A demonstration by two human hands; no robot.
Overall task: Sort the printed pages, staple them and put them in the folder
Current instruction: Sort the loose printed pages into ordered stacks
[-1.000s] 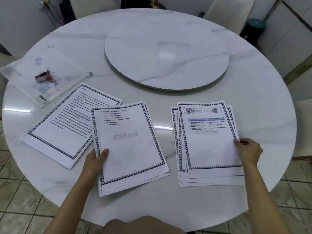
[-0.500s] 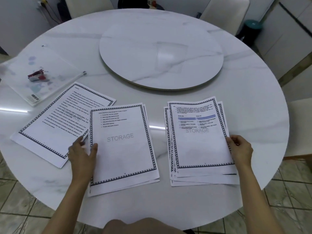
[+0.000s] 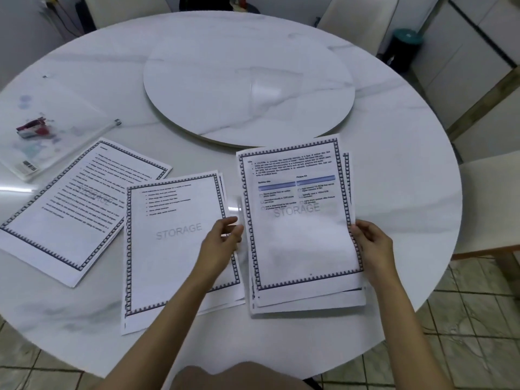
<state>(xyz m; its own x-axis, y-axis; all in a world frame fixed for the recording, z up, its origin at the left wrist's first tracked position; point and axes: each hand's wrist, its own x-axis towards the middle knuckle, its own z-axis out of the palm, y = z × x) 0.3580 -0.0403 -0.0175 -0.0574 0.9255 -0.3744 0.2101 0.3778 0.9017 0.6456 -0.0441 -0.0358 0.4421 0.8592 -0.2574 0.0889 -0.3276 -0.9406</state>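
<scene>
1. Head view: the right hand (image 3: 371, 249) is pinching the right-hand stack (image 3: 301, 249) by its right edge on the table (image 3: 399, 170); the left hand (image 3: 219, 246) is curling at its left edge, grip too blurred to tell.
2. The loose sheets are looking light, floppy and slippery, so they are best squeezed by both long edges.

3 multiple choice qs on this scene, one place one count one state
1. Where is the stapler? A on the clear folder B on the floor C on a chair
2. How many paper piles lie on the table? A two B three C five
3. The right hand: A lies flat, empty B grips the right pile C holds a pen
Key: 1 A, it sits on the folder, far left; 2 B, left pile, middle pile and the right one; 3 B, its thumb clamps that pile's right edge.
</scene>
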